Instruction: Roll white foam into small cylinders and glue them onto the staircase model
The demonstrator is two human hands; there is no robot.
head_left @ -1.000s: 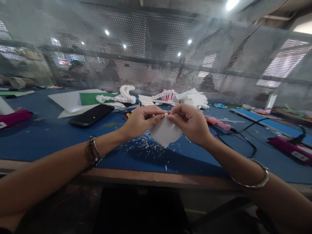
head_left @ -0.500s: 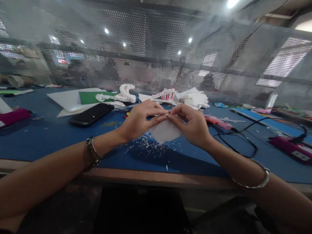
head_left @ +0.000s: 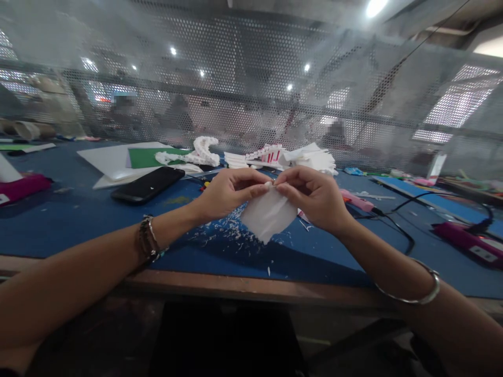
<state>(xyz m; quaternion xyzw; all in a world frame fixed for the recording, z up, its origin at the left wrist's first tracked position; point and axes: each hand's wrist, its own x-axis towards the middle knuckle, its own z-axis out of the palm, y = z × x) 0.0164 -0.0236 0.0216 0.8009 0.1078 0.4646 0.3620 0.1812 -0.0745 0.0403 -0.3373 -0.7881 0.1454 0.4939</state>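
A thin white sheet, like tissue paper, hangs from my fingertips above the blue table. My left hand pinches its top edge between thumb and fingers. Close beside it, my right hand grips the same edge, with the fingertips of both hands almost meeting. The edge between them looks rolled or gathered into a small white bit. Scattered white shreds lie on the table under the sheet. Part of a pink glue gun shows just right of my right hand.
A black phone lies left of my hands, near green card and white sheets. Behind are a white fluffy curved piece and a stack of white paper. A magenta power strip and black cable are at right.
The sheet hangs lower and shows more of its face. Both hands have turned, with the left fingers curling in more and the right hand shifting slightly right.
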